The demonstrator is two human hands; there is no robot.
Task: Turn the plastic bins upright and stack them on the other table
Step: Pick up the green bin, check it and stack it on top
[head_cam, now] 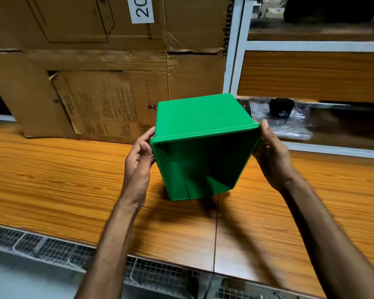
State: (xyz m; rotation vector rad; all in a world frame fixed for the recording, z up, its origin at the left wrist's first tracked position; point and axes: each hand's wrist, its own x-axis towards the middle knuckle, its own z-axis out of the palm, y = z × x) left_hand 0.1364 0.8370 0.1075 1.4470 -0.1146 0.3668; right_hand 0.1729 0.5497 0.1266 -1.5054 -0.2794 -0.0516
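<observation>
Spanning the view: wooden table (52,180); cardboard boxes (95,83) stacked at its back
Bin: green plastic bin (203,117) held over the table, apparently lifted off it; tipped, mouth towards the person, not upright yet
Handling: looks light, stiff, smooth-walled; likely slippery, so take the rim at both sides
Left hand (138,156): fingers curled round the left rim
Right hand (270,156): clasping the right rim, thumb on top

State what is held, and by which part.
The green bin, held by both hands: left hand on the rim's left edge, right hand on its right edge.
</observation>
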